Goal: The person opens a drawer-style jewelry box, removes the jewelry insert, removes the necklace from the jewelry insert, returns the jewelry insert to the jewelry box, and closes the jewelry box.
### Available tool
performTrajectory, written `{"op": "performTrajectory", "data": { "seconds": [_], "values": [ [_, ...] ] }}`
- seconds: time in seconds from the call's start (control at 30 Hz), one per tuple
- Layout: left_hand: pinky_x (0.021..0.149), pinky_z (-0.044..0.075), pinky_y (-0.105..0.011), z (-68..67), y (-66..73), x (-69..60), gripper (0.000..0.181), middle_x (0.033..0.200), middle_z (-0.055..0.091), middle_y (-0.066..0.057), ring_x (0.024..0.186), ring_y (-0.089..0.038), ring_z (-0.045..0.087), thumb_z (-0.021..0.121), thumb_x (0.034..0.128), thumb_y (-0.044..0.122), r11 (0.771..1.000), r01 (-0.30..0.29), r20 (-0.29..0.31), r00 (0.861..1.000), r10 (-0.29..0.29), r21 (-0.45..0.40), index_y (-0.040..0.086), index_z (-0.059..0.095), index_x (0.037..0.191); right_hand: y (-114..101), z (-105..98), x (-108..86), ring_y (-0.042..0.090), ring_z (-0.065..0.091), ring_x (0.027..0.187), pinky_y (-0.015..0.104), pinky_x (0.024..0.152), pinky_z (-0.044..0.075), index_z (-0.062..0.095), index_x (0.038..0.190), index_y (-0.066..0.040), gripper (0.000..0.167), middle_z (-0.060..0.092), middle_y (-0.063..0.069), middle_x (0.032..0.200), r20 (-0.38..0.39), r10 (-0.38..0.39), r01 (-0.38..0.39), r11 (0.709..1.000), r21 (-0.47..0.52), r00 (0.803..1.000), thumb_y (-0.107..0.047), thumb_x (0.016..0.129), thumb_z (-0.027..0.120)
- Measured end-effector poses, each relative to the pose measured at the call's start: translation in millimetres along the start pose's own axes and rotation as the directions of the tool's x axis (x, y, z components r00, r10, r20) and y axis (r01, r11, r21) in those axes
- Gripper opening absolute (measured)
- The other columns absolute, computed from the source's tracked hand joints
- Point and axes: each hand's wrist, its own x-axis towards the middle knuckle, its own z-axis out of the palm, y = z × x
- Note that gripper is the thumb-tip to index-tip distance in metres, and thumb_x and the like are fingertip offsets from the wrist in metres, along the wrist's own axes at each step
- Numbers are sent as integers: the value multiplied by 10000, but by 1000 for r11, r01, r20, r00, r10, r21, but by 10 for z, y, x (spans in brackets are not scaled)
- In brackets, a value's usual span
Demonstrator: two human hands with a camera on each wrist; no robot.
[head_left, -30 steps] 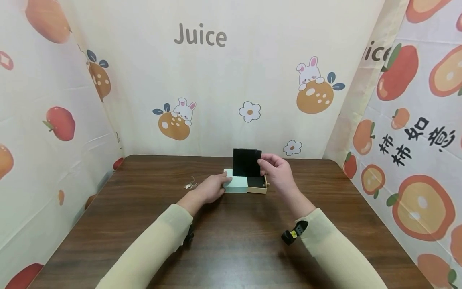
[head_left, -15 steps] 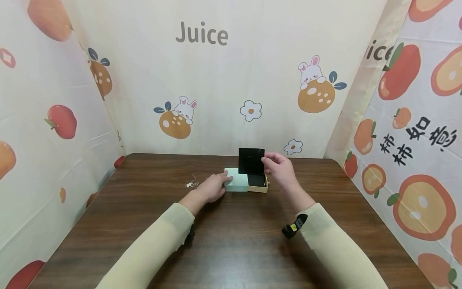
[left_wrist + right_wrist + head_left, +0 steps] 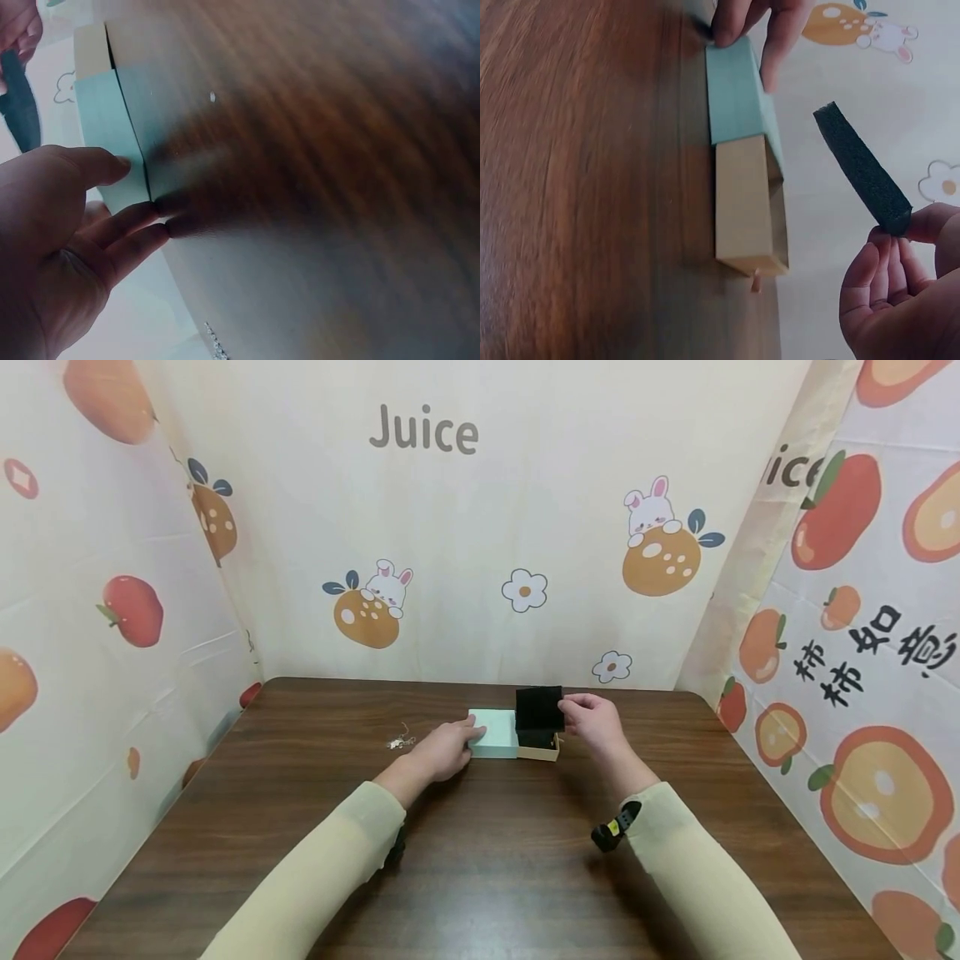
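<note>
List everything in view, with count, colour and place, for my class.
Table: 1, brown, centre
Box cover: 1, mint, near the table's far edge
Drawer: 1, tan, partly out of the box cover
Pad: 1, black, above the drawer
Jewellery: count unclear, silvery, left of the box cover
Curtains: count unclear, pale, printed, behind and beside the table
Sleeves: 2, pale yellow, foreground
Wrist devices: 2, black, at the sleeves' ends
Left hand: 1, holding the box cover
Right hand: 1, pinching the pad

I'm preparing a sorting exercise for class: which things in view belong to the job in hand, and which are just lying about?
In the job:
pale green sleeve, held by left fingers
tan drawer, partly out
black pad, pinched by right fingers

Lying about:
silvery chain, untouched, though possibly relevant
</note>
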Motion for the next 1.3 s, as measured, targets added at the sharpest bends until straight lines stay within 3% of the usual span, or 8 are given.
{"op": "performTrajectory", "data": {
  "seconds": [0.17, 0.37, 0.57, 0.7, 0.9, 1.1, 1.3],
  "values": [
    [1278, 436, -514, 16, -18, 6, 541, 1754, 387, -204, 1588, -377, 471, 619, 1088, 35, 1000, -15, -9, 1000, 15, 16, 94, 547, 1621, 72, -46, 8, 281, 677, 1177, 502, 1167, 551, 670, 1434, 14, 433, 658, 247, 1455, -2, 58, -58, 996, -72, 998, -283, 1121, 623],
    [1251, 470, -517, 38, -31, 9, 541, 1743, 400, -218, 1567, -387, 495, 627, 1079, 24, 999, -35, -21, 999, 35, 27, 92, 559, 1612, 170, -93, 44, 246, 673, 1063, 373, 971, 600, 700, 1377, 12, 397, 699, 194, 1307, -4, 93, -93, 989, -118, 996, -277, 1113, 637],
    [1223, 500, -515, 39, -29, -1, 544, 1740, 395, -226, 1547, -399, 513, 621, 1078, 12, 998, -52, -21, 998, 53, 36, 91, 557, 1613, 260, -107, 90, 176, 666, 884, 270, 800, 543, 726, 1344, 12, 375, 722, 105, 1089, -18, 72, -74, 984, -162, 997, -252, 1093, 638],
    [1217, 507, -512, 37, -22, -5, 543, 1737, 403, -227, 1541, -395, 525, 627, 1075, 10, 998, -53, -25, 998, 54, 38, 83, 561, 1609, 285, -104, 110, 185, 672, 900, 280, 808, 543, 729, 1348, 11, 381, 727, 120, 1110, -26, 63, -67, 980, -185, 998, -256, 1094, 632],
    [1225, 500, -504, 29, -18, -5, 535, 1743, 400, -213, 1548, -389, 518, 622, 1086, 25, 998, -43, -26, 999, 44, 35, 99, 559, 1613, 270, -126, 86, 249, 670, 985, 391, 941, 548, 727, 1333, 21, 372, 721, 177, 1199, -21, 79, -82, 972, -220, 997, -249, 1105, 608],
    [1226, 498, -509, 31, -26, -10, 536, 1747, 397, -205, 1551, -388, 514, 620, 1089, 32, 999, -38, -28, 999, 39, 37, 105, 557, 1616, 257, -141, 78, 242, 651, 919, 419, 933, 521, 748, 1274, 32, 344, 719, 85, 976, -20, 76, -79, 962, -261, 997, -230, 1096, 614],
    [1224, 502, -504, 59, -39, 6, 534, 1742, 406, -208, 1549, -385, 519, 620, 1086, 31, 998, -41, -32, 999, 42, 41, 100, 562, 1612, 294, -83, 88, 261, 646, 907, 389, 876, 527, 754, 1256, 16, 323, 697, 67, 890, -45, 65, -75, 952, -296, 997, -221, 1081, 620]
  ]
}}
